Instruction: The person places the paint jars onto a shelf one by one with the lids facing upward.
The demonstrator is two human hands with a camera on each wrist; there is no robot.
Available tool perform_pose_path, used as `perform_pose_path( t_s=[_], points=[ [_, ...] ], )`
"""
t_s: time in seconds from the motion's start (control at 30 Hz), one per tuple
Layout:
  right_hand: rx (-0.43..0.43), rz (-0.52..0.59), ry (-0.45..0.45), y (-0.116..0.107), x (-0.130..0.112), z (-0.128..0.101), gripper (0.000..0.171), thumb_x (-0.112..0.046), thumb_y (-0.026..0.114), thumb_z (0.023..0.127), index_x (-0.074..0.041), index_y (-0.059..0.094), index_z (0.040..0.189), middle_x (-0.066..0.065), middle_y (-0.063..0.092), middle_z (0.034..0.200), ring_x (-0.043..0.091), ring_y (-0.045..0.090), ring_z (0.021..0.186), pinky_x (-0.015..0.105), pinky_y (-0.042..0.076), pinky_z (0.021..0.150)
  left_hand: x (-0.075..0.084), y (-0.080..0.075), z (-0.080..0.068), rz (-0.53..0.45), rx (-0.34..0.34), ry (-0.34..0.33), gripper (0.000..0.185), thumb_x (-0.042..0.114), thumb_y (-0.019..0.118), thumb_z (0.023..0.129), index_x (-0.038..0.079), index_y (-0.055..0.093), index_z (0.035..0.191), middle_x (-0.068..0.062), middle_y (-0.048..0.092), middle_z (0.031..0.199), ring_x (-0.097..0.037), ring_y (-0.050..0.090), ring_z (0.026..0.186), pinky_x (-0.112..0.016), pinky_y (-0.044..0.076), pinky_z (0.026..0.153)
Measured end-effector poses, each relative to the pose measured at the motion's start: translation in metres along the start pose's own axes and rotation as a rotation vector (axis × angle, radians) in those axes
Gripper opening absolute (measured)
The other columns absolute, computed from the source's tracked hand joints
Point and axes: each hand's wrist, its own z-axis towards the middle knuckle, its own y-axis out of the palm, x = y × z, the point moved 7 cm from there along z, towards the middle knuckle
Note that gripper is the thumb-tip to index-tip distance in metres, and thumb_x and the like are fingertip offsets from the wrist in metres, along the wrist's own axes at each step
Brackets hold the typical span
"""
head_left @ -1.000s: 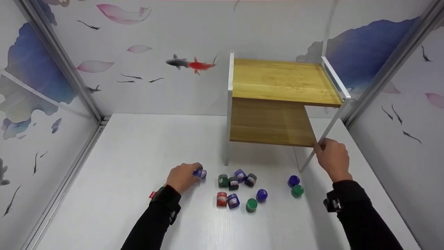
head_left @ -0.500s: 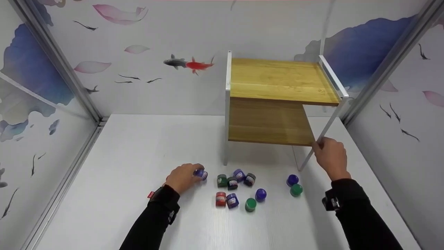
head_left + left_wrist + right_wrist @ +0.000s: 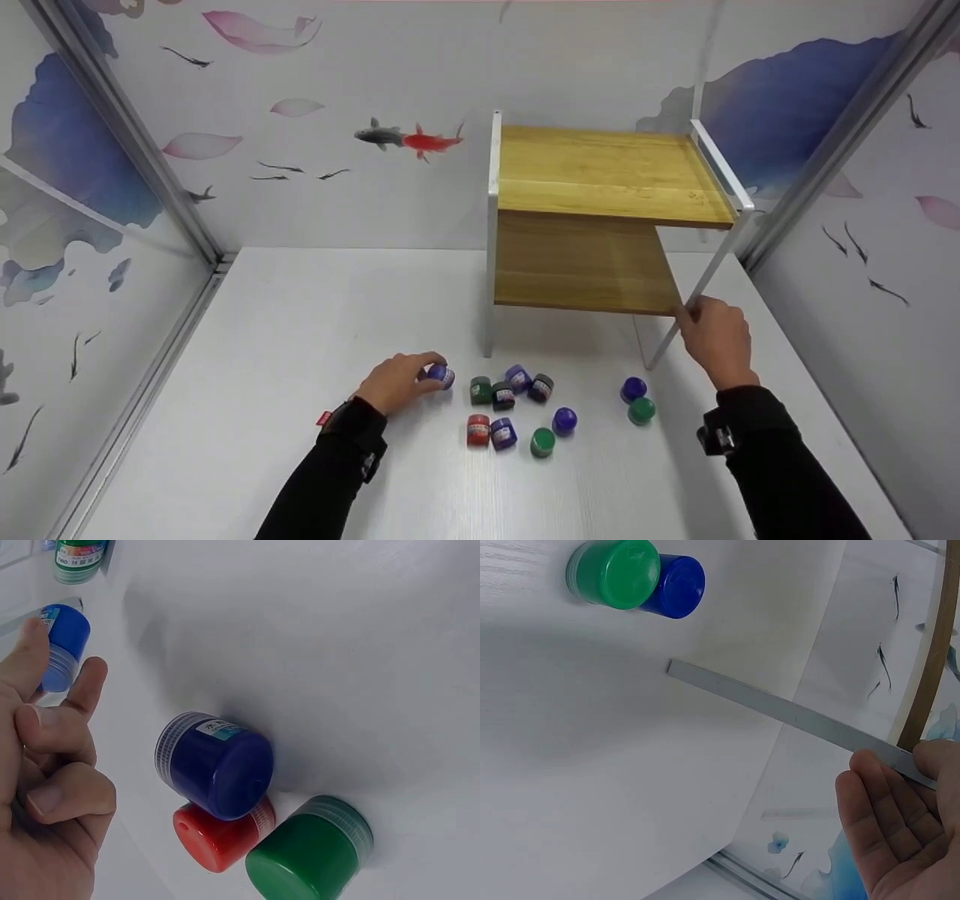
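A small blue paint jar (image 3: 442,376) is pinched between the thumb and fingertip of my left hand (image 3: 394,382), left of a group of other jars. In the left wrist view the held jar (image 3: 69,634) shows its label and clear ribbed lid, and the other fingers curl beside it. My right hand (image 3: 718,337) grips the pale metal leg (image 3: 709,274) of a two-tier wooden shelf (image 3: 585,266), at the lower board's front corner. In the right wrist view the thumb and fingers close around that leg (image 3: 780,709).
Right of my left hand lie a green jar (image 3: 481,391), a black jar (image 3: 503,396), a red jar (image 3: 478,430) and several others. A blue jar (image 3: 634,388) and a green jar (image 3: 641,411) stand by the shelf's front right leg. Printed walls surround the white tabletop (image 3: 300,315).
The blue jar in my left hand has shifted slightly right and turned, and more of the thumb shows beneath it. My right hand keeps its hold on the shelf leg.
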Motion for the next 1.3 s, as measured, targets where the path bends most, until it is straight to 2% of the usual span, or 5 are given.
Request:
perform_pose_path(
  t_s=[0.23,0.5,0.73,0.93,1.3],
  points=[
    [0.013,0.003,-0.007,0.0,0.0,0.0,0.029,-0.019,0.058,0.094,0.005,0.066,0.079,0.02,0.067,0.069,0.027,0.06,0.057,0.031,0.039,0.048,0.004,0.001,0.0,-0.037,-0.022,0.061,0.034,0.028,0.062,0.095,0.017,0.062,0.127,-0.007,0.067,0.124,-0.028,0.062,0.115,-0.049,0.045,0.101],
    [0.004,0.007,0.009,-0.001,-0.001,-0.001,0.029,-0.019,0.058,0.095,0.006,0.067,0.081,0.02,0.068,0.071,0.027,0.061,0.059,0.031,0.04,0.05,0.003,0.002,0.001,-0.062,-0.066,0.02,0.034,0.03,0.057,0.098,0.018,0.061,0.13,-0.007,0.066,0.127,-0.029,0.059,0.12,-0.051,0.042,0.105],
    [-0.013,0.01,0.022,0.0,-0.001,-0.001,0.028,-0.018,0.057,0.095,0.006,0.066,0.083,0.022,0.068,0.074,0.028,0.061,0.061,0.031,0.041,0.051,0.012,-0.007,0.001,0.021,-0.054,0.034,0.032,0.023,0.059,0.097,0.017,0.065,0.127,-0.008,0.066,0.127,-0.033,0.058,0.123,-0.051,0.041,0.105],
    [-0.013,0.011,0.019,0.001,-0.001,-0.002,0.029,-0.018,0.056,0.095,0.006,0.066,0.084,0.023,0.068,0.076,0.028,0.063,0.061,0.032,0.042,0.05,0.022,-0.017,0.003,0.091,-0.063,0.002,0.033,0.027,0.06,0.097,0.017,0.063,0.128,-0.009,0.068,0.121,-0.03,0.061,0.114,-0.05,0.044,0.101],
    [0.027,0.005,-0.004,0.001,-0.002,-0.002,0.027,-0.016,0.058,0.094,0.007,0.067,0.082,0.024,0.068,0.075,0.03,0.064,0.061,0.033,0.042,0.05,0.054,-0.046,0.005,0.16,-0.049,0.046,0.036,0.033,0.06,0.097,0.014,0.062,0.127,-0.007,0.069,0.117,-0.026,0.063,0.107,-0.046,0.047,0.101]
  ],
)
